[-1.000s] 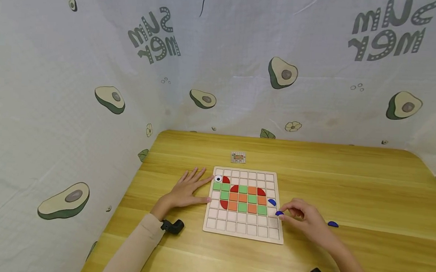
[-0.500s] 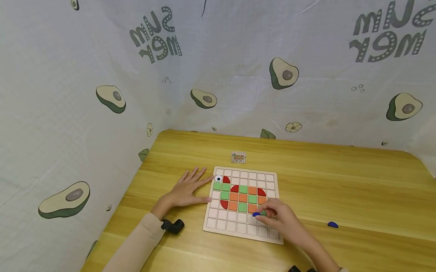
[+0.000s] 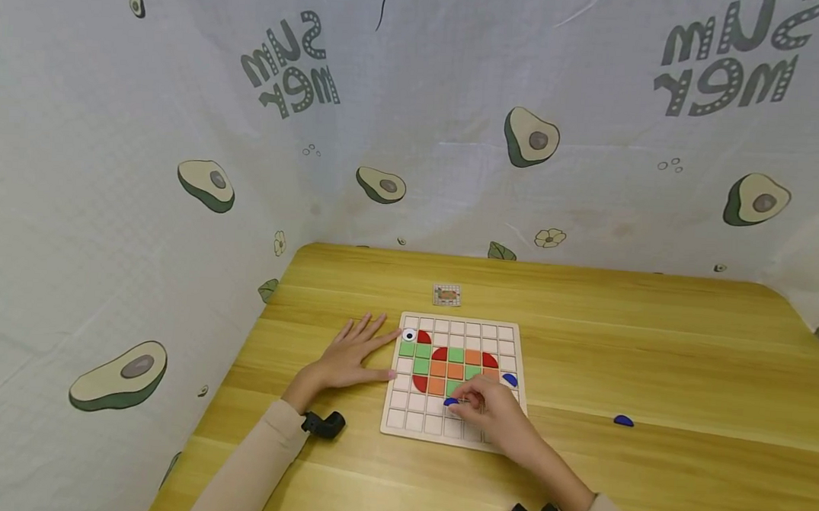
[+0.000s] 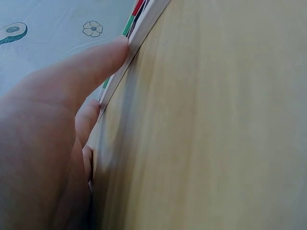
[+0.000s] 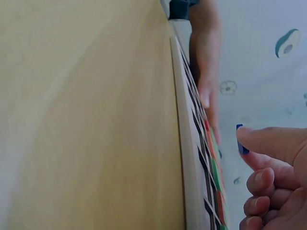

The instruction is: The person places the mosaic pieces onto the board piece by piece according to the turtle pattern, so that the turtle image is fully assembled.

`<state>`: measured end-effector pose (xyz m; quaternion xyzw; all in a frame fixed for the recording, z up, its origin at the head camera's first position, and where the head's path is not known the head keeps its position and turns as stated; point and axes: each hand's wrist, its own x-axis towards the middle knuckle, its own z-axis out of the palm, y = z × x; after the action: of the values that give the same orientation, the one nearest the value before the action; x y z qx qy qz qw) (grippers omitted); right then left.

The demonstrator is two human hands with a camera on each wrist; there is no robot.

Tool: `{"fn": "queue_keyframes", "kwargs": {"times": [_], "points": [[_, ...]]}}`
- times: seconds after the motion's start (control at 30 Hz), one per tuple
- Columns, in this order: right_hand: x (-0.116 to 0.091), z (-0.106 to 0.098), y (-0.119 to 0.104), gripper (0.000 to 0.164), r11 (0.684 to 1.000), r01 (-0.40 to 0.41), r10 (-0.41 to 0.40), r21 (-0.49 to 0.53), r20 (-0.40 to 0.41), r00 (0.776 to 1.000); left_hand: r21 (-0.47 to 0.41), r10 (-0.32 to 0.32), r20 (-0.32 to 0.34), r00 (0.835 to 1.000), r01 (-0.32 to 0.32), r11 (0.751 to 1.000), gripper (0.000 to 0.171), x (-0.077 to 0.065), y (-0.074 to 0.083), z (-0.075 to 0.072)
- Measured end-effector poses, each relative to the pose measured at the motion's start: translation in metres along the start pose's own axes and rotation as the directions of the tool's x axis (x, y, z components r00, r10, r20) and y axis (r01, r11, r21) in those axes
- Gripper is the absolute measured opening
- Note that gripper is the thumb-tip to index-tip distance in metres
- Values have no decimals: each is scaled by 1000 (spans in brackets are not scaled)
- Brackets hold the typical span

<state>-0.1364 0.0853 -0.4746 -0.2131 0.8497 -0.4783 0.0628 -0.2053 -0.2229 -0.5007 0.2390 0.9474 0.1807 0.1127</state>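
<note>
A light wooden grid board (image 3: pixel 414 422) lies on the table, bearing green and orange squares, red quarter-round pieces and a round eye piece (image 3: pixel 409 335). My left hand (image 3: pixel 350 361) rests flat beside it, fingers spread, with thumb and index finger at its left edge; the left wrist view shows the thumb (image 4: pixel 103 57) against that edge. Between thumb and index finger, my right hand (image 3: pixel 495 415) pinches a blue half-round piece (image 5: pixel 242 140) over the lower middle cells. Another blue half-round piece (image 3: pixel 510 380) lies on the right part of the board, near that hand.
A third blue half-round piece (image 3: pixel 623 420) lies on the wooden table (image 3: pixel 707 360) to the right. Behind the board is a small picture card (image 3: pixel 447 294) with a grid pattern. A white printed cloth (image 3: pixel 444 82) hangs along the back and left.
My right hand has carried the pinched blue half-round piece leftward from the board's right edge to above its lower middle. My left hand has stayed in place.
</note>
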Motion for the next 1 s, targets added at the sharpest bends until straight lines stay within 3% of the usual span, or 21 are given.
{"fn": "queue_keyframes", "kwargs": {"times": [0.37, 0.6, 1.0], "points": [[4, 21, -6, 8, 998, -9, 7, -58, -30, 1000, 6, 0, -10, 1000, 0, 1000, 82, 0, 0, 1], [7, 25, -6, 10, 996, 8, -13, -94, -51, 999, 10, -7, -7, 1000, 7, 1000, 83, 1, 0, 1], [9, 30, -9, 14, 993, -32, 26, -112, -50, 998, 5, -2, -7, 1000, 2, 1000, 83, 1, 0, 1]]}}
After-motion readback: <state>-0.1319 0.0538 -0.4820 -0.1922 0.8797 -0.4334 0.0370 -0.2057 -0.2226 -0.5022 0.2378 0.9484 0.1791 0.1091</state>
